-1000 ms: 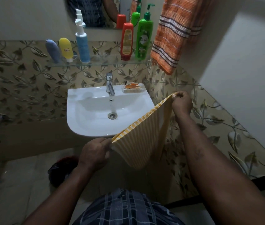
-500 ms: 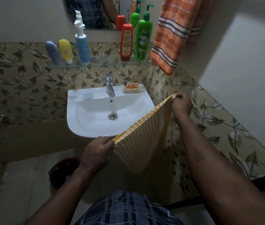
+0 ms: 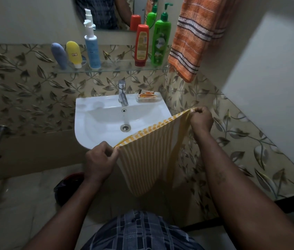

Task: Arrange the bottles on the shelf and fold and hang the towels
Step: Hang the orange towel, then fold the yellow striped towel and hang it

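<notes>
Folding looks to be the step in hand: the yellow-and-white striped cloth towel (image 3: 148,159) hangs in front of the white ceramic washbasin (image 3: 95,120), its top edge pulled straight between both hands. The left hand (image 3: 100,162) pinches the near corner between thumb and curled fingers, low and close to the body. The right hand (image 3: 201,120) pinches the far corner, higher and out beside the leaf-patterned tiled wall (image 3: 232,141). To fold cleanly, I would hold that top edge taut, bring the two corners together so the stripes and side edges line up, and let the hanging part drop straight before doubling it. The basin's front rim sits just behind the stretched edge, so the cloth could drag on it; the wall is close on the right. Open room lies toward the body and leftward over the floor. Above, the clear glass shelf (image 3: 110,69) carries five bottles, and an orange striped towel (image 3: 193,38) hangs just past its right end; what it hangs from is out of view.
</notes>
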`<act>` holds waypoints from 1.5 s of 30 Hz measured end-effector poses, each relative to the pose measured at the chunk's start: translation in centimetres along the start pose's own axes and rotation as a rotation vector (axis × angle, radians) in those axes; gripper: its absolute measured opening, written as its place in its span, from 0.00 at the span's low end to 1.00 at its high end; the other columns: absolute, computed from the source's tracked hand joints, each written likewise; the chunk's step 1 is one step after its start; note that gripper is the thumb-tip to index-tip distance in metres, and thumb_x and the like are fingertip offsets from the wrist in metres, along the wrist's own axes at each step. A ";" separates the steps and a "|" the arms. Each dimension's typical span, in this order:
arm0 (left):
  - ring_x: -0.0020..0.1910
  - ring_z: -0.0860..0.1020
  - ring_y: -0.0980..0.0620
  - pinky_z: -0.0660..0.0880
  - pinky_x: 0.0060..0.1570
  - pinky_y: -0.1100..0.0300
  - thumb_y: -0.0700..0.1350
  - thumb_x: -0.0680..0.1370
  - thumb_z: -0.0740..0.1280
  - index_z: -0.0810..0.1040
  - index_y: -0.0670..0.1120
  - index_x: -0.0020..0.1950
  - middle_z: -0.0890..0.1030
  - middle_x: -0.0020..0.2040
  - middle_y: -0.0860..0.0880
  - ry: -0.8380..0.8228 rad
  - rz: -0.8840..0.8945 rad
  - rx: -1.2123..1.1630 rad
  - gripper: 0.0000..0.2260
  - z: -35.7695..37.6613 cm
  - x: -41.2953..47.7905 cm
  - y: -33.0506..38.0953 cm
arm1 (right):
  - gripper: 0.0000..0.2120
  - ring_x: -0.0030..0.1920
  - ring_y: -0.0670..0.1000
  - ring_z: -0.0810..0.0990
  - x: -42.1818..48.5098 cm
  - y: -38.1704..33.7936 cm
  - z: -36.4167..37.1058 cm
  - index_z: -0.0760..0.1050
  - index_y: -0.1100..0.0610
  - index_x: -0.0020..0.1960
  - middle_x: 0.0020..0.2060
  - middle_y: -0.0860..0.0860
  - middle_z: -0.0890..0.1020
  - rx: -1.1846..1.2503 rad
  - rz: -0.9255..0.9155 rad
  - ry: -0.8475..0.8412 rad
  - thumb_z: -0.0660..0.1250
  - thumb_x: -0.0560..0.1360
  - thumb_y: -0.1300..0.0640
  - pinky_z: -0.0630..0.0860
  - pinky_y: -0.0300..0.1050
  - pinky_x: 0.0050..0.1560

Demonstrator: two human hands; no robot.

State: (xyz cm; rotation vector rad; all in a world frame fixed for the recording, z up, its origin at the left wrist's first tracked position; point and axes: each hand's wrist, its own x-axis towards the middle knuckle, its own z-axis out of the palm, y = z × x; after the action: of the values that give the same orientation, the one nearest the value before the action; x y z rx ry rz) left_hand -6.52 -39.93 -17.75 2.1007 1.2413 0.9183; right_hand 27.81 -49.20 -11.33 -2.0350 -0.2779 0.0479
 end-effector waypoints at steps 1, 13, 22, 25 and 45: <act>0.33 0.80 0.51 0.76 0.36 0.53 0.47 0.75 0.79 0.78 0.47 0.38 0.80 0.33 0.54 0.007 -0.040 -0.042 0.12 -0.2 0.1 0.1 | 0.05 0.49 0.54 0.81 0.0 0.0 0.0 0.81 0.52 0.51 0.47 0.48 0.82 -0.004 -0.002 0.000 0.67 0.78 0.58 0.71 0.43 0.44; 0.43 0.79 0.46 0.74 0.44 0.52 0.50 0.77 0.64 0.84 0.46 0.46 0.81 0.41 0.49 -0.207 0.100 0.084 0.12 -0.3 0.3 1.5 | 0.06 0.48 0.52 0.78 -0.1 -0.2 0.0 0.82 0.55 0.53 0.47 0.49 0.81 -0.011 0.003 0.004 0.69 0.78 0.57 0.69 0.41 0.46; 0.38 0.81 0.59 0.76 0.41 0.58 0.43 0.77 0.73 0.81 0.53 0.48 0.84 0.36 0.54 -0.126 -0.009 -0.129 0.05 -1.8 2.0 3.0 | 0.06 0.49 0.52 0.78 0.0 0.7 -1.1 0.82 0.56 0.55 0.48 0.50 0.80 -0.029 0.022 0.030 0.69 0.80 0.57 0.71 0.43 0.48; 0.42 0.83 0.60 0.79 0.44 0.58 0.39 0.76 0.74 0.85 0.54 0.47 0.85 0.39 0.56 -0.092 0.047 -0.130 0.08 -2.6 2.7 2.8 | 0.06 0.48 0.52 0.77 -0.3 1.0 -1.1 0.82 0.56 0.55 0.47 0.49 0.79 -0.043 -0.003 0.013 0.69 0.80 0.57 0.69 0.42 0.47; 0.41 0.79 0.53 0.75 0.42 0.53 0.43 0.77 0.68 0.83 0.55 0.48 0.80 0.40 0.53 -0.262 0.141 -0.197 0.07 -2.9 2.4 4.4 | 0.03 0.49 0.51 0.81 -1.8 0.3 -1.0 0.83 0.54 0.50 0.46 0.48 0.83 0.129 0.098 0.055 0.72 0.77 0.56 0.73 0.41 0.47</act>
State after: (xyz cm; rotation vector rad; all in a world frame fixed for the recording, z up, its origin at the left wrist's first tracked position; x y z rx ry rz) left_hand -5.57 -39.46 -12.06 2.0902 0.8453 0.7605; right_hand 26.23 -50.60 -11.33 -1.9178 -0.1367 0.0683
